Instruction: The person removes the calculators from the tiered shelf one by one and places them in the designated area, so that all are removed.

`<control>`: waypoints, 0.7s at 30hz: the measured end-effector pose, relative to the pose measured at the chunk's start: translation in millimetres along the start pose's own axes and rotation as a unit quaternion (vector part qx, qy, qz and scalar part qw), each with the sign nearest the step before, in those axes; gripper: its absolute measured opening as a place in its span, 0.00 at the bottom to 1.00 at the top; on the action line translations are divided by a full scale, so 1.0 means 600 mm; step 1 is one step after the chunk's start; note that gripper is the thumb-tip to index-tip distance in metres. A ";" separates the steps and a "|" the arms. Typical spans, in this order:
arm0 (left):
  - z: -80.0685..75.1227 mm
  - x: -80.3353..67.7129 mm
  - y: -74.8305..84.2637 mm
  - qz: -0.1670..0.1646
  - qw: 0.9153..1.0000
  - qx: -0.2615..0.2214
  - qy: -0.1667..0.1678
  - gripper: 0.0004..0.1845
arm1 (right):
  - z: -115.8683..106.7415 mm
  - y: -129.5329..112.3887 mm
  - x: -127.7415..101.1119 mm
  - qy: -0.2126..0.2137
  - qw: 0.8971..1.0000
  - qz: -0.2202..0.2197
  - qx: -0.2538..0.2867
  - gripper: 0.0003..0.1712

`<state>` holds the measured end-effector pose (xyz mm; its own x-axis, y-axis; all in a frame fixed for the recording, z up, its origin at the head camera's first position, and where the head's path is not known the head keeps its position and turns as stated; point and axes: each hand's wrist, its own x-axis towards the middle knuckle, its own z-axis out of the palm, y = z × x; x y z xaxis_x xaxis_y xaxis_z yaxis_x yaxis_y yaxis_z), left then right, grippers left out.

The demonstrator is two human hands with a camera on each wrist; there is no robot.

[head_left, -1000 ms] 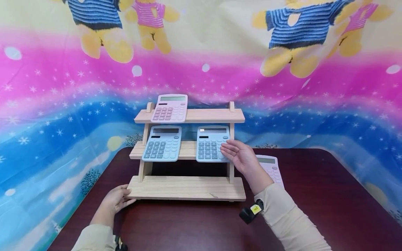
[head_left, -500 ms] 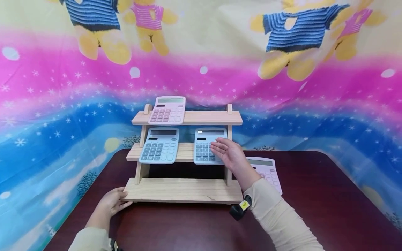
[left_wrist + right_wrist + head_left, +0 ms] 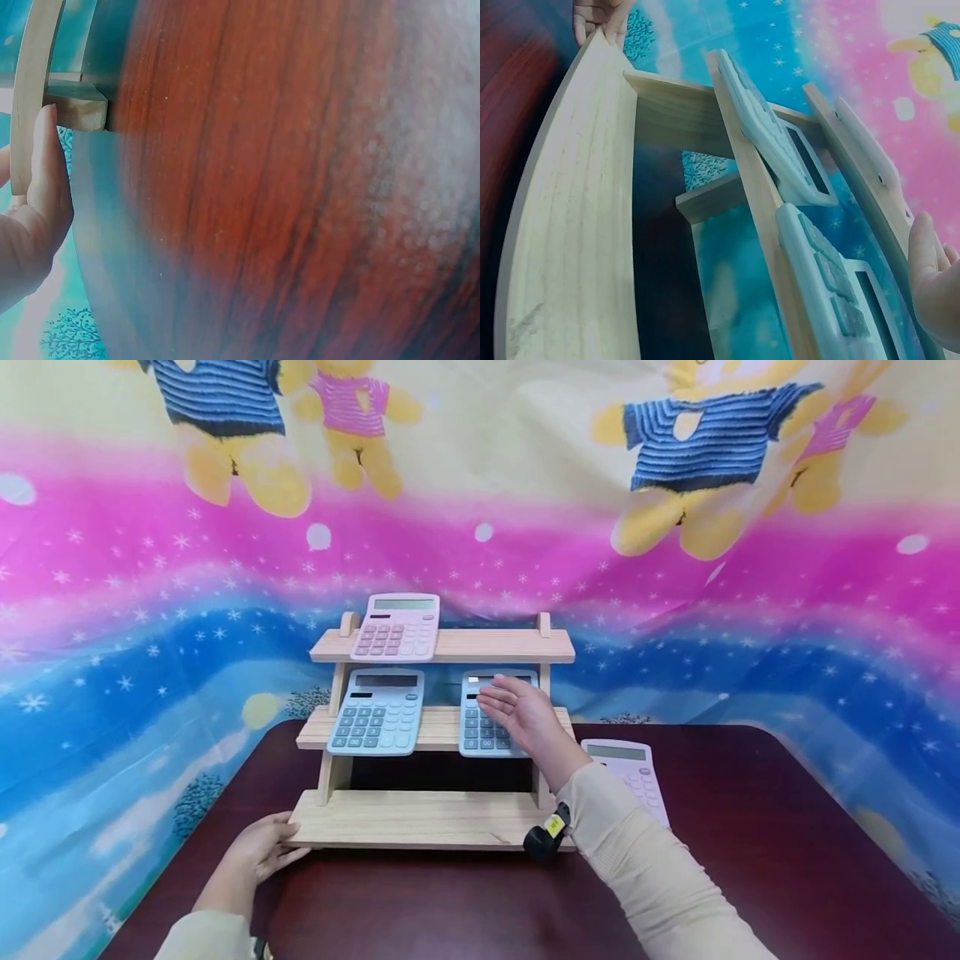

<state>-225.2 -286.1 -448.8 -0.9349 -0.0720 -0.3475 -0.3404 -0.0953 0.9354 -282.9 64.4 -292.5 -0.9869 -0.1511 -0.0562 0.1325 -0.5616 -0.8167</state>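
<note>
Dark wooden bench (image 3: pixel 750 860) carries a three-tier wooden rack (image 3: pixel 435 818). Left hand (image 3: pixel 258 852) rests fingers-straight on its near-left base corner. Right hand (image 3: pixel 521 714), fingers apart, hovers over the right blue calculator (image 3: pixel 480 731) on the middle shelf; the wrist view shows that calculator tilted, light blue.

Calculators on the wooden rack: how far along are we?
Three calculators sit on the rack: a pink calculator on top, two blue on the middle shelf. The right hand hovers open at the right blue calculator; the left hand steadies the base. One pink calculator on the table looks left.
</note>
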 end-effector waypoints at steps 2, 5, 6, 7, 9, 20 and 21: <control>-0.001 0.000 0.002 -0.002 1.000 0.001 0.002 0.29 | 0.007 -0.001 0.005 0.000 1.000 0.001 -0.004 0.25; -0.002 0.001 0.001 -0.003 1.000 0.001 0.000 0.29 | 0.015 -0.001 0.011 0.000 1.000 0.000 -0.013 0.23; -0.002 0.001 0.001 -0.003 1.000 0.001 0.000 0.29 | 0.017 -0.001 0.013 0.002 1.000 0.001 -0.014 0.23; -0.002 0.001 0.002 -0.003 1.000 0.000 0.000 0.29 | 0.018 0.000 0.015 0.003 1.000 0.000 -0.016 0.23; -0.001 -0.001 0.003 0.000 1.000 0.000 -0.003 0.29 | 0.021 0.002 0.018 0.005 1.000 -0.003 -0.018 0.23; -0.006 0.003 -0.003 0.002 1.000 -0.005 -0.015 0.30 | 0.036 0.011 0.037 0.011 0.999 -0.002 -0.038 0.23; -0.008 0.006 -0.005 0.002 1.000 -0.005 -0.015 0.31 | 0.038 0.011 0.039 0.010 0.999 -0.002 -0.040 0.23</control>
<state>-227.1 -290.7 -453.0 -0.9387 -0.0429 -0.3421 -0.3363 -0.1047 0.9359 -303.2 38.8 -286.3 -0.9892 -0.1318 -0.0634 0.1212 -0.4957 -0.8600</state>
